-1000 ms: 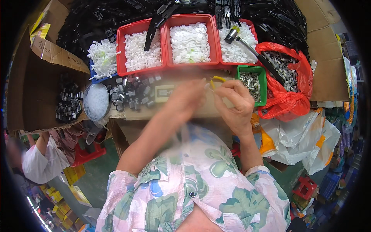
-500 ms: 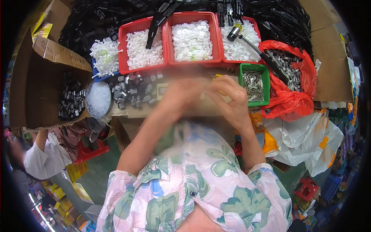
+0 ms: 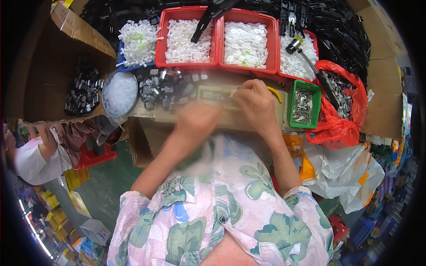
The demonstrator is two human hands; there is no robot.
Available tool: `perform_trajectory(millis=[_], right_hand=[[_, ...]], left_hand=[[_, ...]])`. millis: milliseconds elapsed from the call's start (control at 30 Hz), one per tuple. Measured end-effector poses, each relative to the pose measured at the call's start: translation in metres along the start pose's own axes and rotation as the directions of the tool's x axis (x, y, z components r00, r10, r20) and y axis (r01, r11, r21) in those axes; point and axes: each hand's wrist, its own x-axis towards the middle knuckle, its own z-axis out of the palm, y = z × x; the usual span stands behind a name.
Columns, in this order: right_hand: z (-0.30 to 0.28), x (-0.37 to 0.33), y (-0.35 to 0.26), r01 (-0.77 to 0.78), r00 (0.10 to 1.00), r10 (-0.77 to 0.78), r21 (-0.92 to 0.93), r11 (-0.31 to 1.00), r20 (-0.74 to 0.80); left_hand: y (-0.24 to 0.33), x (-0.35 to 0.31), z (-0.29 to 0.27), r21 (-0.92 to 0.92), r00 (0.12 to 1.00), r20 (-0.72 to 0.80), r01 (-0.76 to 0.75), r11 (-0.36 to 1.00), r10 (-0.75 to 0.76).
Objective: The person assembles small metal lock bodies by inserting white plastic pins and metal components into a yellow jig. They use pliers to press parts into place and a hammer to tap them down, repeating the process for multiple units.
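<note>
A crowded bench (image 3: 146,116) of brown cardboard stood in a packed workshop, with heaps of black plastic parts (image 3: 341,31) banked along its far edge. Three red plastic trays (image 3: 217,37) sat side by side there, each filled with small white pieces; a black-handled tool (image 3: 211,15) lay across the first two, and a small hammer (image 3: 301,51) rested on the third. A blue tray (image 3: 133,42) to their left was piled with white, pronged parts. Beside it a round dish (image 3: 119,93) held pale translucent granules, and a loose cluster of dark metal-and-black components (image 3: 166,86) lay on the bench. A small green bin (image 3: 304,104) on the right contained thin silvery pins, touching a crumpled red plastic bag (image 3: 341,111) of grey metal parts.

The right hand (image 3: 257,104) was curled over a flat, tan rectangular strip (image 3: 215,95) on the bench near the green bin, its fingers clenched on a yellow-handled tool (image 3: 274,93). The left hand (image 3: 197,122) was smeared with motion blur just in front of the strip; whether its fingers grasped anything could not be told.

At the far left another person in a white shirt (image 3: 31,159) was bent below the bench.
</note>
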Motion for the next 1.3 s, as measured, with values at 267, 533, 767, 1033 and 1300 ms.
perform_trajectory(millis=[267,533,767,1033,1300], right_hand=[[0.009,0.001,0.005,-0.049,0.998,0.048,0.038,0.998,0.047],[-0.001,0.013,0.006,-0.002,0.976,-0.001,0.012,1.000,0.218],[-0.010,0.025,0.005,0.107,0.936,-0.089,-0.034,0.994,0.340],[-0.009,0.016,0.009,0.038,0.948,-0.030,-0.019,0.999,0.316],[-0.041,0.002,-0.001,0.086,0.983,-0.070,-0.092,0.992,0.172]], left_hand=[[-0.010,-0.013,0.015,0.129,0.995,0.028,-0.099,0.987,0.096],[-0.012,-0.011,0.011,0.206,0.986,0.119,-0.142,0.968,0.119],[-0.013,-0.010,0.011,0.221,0.982,0.147,-0.152,0.963,0.121],[-0.013,-0.013,0.022,0.304,0.975,0.143,-0.207,0.930,0.171],[-0.016,-0.007,0.018,0.284,0.939,0.231,-0.314,0.906,0.254]])
